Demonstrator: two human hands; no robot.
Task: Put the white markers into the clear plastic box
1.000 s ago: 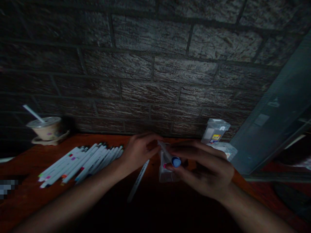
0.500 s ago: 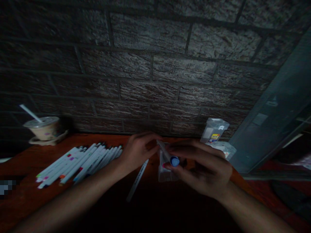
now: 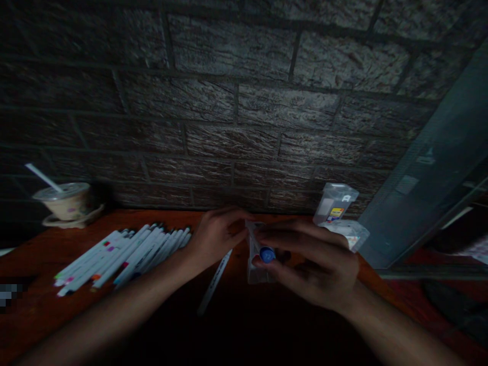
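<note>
My right hand (image 3: 316,259) pinches a marker pen (image 3: 267,254) between thumb and fingers, its round blue end facing me. The marker lies over the opening of a clear plastic case (image 3: 259,276) on the table, its far part within or behind the case wall; I cannot tell which. At the case's upper left edge, the thumb and fingers of my left hand (image 3: 219,236) close on the thin plastic. A single white marker (image 3: 214,284) rests on the table below my left hand. Farther left lies a row of white markers (image 3: 129,254) with coloured ends.
A lidded drink cup (image 3: 66,201) with a straw sits in a carton holder at the far left of the wooden table (image 3: 34,269). Behind my right hand stand a clear plastic box (image 3: 335,203) and another clear container (image 3: 353,234). A brick wall (image 3: 229,101) rises behind.
My right hand has brought the marker's blue end slightly left, closer to the case. My left hand stays at the case edge. The view has shifted a little.
</note>
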